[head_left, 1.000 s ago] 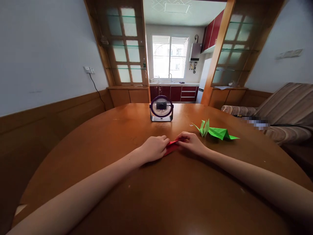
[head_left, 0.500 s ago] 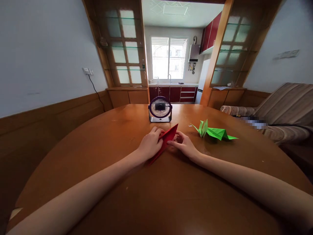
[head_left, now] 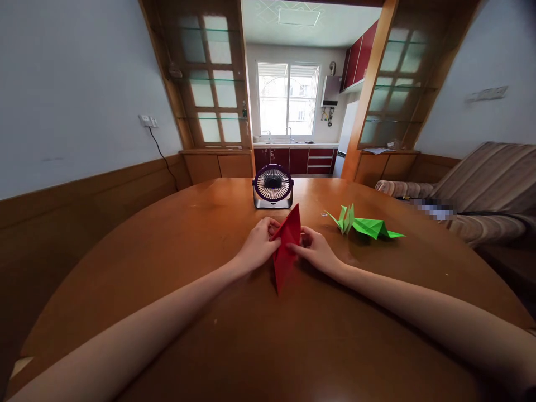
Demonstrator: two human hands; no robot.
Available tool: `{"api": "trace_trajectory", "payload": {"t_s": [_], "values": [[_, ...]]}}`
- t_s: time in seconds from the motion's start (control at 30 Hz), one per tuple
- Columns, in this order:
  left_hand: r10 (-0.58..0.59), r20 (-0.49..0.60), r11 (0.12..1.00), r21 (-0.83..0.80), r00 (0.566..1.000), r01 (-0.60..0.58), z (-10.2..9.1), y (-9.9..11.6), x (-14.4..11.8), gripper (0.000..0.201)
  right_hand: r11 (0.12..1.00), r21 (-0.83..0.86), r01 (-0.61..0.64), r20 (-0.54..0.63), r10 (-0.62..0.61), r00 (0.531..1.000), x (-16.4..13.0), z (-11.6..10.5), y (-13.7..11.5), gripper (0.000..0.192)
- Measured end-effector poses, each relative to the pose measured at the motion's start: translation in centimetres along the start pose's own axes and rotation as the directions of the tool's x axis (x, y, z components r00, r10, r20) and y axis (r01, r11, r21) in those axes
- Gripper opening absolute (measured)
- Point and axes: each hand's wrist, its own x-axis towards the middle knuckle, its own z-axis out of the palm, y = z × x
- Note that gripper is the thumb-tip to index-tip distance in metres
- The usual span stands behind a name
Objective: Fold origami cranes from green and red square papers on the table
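Your left hand [head_left: 260,244] and right hand [head_left: 315,250] both pinching the folded red paper kite shape [head_left: 286,249], above the round wooden table [head_left: 293,335], green paper crane [head_left: 363,225] nearby

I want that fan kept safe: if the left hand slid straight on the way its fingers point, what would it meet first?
The left hand points right, into the red folded paper it already grips, with the right hand just beyond. The fan sits farther back, probably off that line.

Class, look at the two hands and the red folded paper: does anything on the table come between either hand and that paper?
Nothing visible does. The left hand and right hand both already grip the red paper. The fan stands behind it and the green origami lies off to the right, both apart.
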Motion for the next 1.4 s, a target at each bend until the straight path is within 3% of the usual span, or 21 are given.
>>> {"api": "trace_trajectory", "payload": {"t_s": [0.17,0.37,0.47,0.6,0.77,0.9,1.0,1.1,1.2,1.3,1.4], "values": [[0.031,0.028,0.996,0.085,0.999,-0.033,-0.5,1.0,-0.5,0.025,0.994,0.099,0.054,0.045,-0.059,0.997,-0.4,0.4,-0.6,0.027],[0.02,0.017,0.989,0.147,1.0,-0.022,-1.4,0.9,-0.1,0.031,0.999,-0.033,0.018,-0.042,-0.019,0.999,-0.2,-0.3,-0.3,0.033],[-0.022,0.012,0.996,0.089,1.0,0.021,-1.6,-0.2,0.4,0.029,0.993,-0.11,0.034,-0.078,-0.043,0.996,-0.1,-0.7,-0.1,0.033],[-0.144,0.056,0.982,-0.116,0.988,0.15,-1.6,-1.4,0.9,0.03,0.977,-0.191,0.089,-0.061,-0.102,0.993,-0.2,-1.6,-0.1,0.033],[-0.305,0.187,0.876,-0.33,0.934,0.352,-1.5,-0.9,0.8,0.034,0.918,-0.359,0.168,-0.015,-0.186,0.982,-0.4,-3.0,0.2,0.03],[-0.301,0.361,0.795,-0.417,0.883,0.441,-2.6,-0.3,0.9,0.049,0.84,-0.464,0.28,0.124,-0.252,0.96,-0.5,-3.3,0.3,0.033],[-0.27,0.522,0.705,-0.465,0.809,0.535,-4.0,-0.2,0.9,0.063,0.805,-0.487,0.34,0.217,-0.265,0.939,-0.6,-3.2,-0.1,0.034],[-0.215,0.645,0.611,-0.497,0.733,0.616,-4.9,-0.5,1.1,0.059,0.766,-0.51,0.393,0.28,-0.284,0.917,-0.8,-3.1,-0.4,0.035],[-0.269,0.656,0.563,-0.487,0.705,0.668,-4.3,-1.0,1.4,0.044,0.736,-0.515,0.44,0.324,-0.308,0.894,-0.9,-3.0,-0.3,0.038],[-0.402,0.577,0.519,-0.496,0.71,0.697,-3.2,-1.4,1.6,0.036,0.721,-0.478,0.503,0.377,-0.349,0.858,-0.8,-3.1,-0.1,0.041],[-0.462,0.575,0.457,-0.497,0.675,0.737,-2.5,-1.3,1.5,0.033,0.721,-0.426,0.547,0.427,-0.373,0.824,-0.6,-3.2,0.0,0.041]]}}
